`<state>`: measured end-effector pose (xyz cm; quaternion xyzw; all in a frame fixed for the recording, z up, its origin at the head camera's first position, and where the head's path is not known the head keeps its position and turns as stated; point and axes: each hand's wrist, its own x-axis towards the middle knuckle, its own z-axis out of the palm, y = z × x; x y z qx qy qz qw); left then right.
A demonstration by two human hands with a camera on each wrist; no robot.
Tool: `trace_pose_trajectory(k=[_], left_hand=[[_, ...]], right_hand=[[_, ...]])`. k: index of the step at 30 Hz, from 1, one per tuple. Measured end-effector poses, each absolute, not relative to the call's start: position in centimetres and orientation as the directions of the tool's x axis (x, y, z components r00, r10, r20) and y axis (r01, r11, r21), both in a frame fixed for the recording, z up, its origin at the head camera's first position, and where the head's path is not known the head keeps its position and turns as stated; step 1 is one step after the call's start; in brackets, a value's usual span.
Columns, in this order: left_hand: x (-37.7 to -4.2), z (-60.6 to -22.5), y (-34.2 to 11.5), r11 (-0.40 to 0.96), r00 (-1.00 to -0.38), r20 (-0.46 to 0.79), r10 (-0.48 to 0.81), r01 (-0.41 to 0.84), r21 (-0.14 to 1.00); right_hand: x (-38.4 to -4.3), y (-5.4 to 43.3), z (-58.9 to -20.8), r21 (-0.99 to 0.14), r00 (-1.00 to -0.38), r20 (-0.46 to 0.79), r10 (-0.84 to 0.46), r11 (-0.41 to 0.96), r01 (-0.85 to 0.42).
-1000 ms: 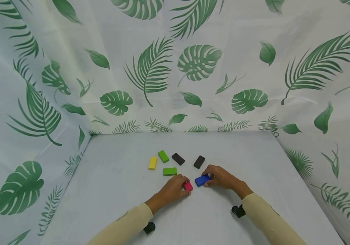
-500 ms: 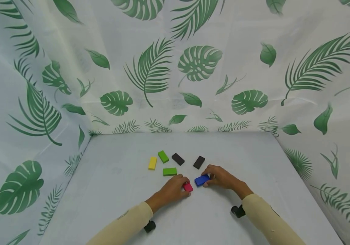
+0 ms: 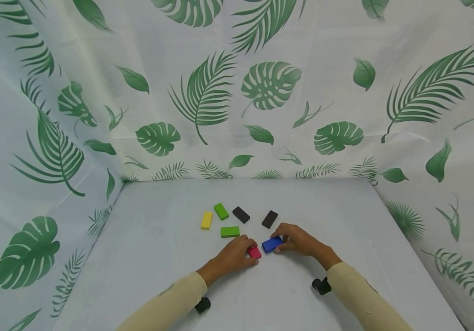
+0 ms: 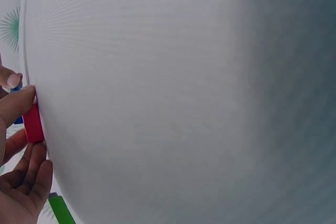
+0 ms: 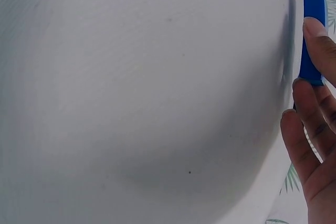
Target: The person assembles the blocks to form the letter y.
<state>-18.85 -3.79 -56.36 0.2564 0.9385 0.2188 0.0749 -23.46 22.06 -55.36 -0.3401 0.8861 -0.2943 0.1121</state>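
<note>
With the left hand (image 3: 233,254), we are clamping fingers on the red block (image 3: 255,253); with the right hand (image 3: 301,239), on the blue block (image 3: 271,245) just right of the red.

Wears beige sleeves (image 3: 175,299) with dark lettering (image 3: 166,289) at seven o'clock, and black wrist cameras (image 3: 321,286) between five and seven.

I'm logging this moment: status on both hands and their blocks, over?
Left hand grips red block. Right hand grips blue block. No obstacle seen between them.
</note>
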Motion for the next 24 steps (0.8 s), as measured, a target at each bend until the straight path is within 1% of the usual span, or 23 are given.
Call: trace_pose_trajectory(k=[5, 17, 24], left_hand=[[-18.8, -56.3, -3.9, 0.770, -0.853, -0.028, 0.521, 0.456, 0.447], [-18.9, -56.6, -3.8, 0.769, -0.854, -0.043, 0.518, 0.444, 0.459], [-18.9, -56.7, -3.8, 0.765, -0.851, -0.034, 0.524, 0.453, 0.458]], right_hand=[[-23.3, 21.7, -55.4, -0.605, -0.752, -0.028, -0.658, 0.610, -0.511], [-22.9, 21.2, -55.3, -0.599, -0.739, -0.024, -0.673, 0.601, -0.528], [-22.9, 20.9, -55.4, -0.594, -0.741, -0.051, -0.669, 0.617, -0.516]])
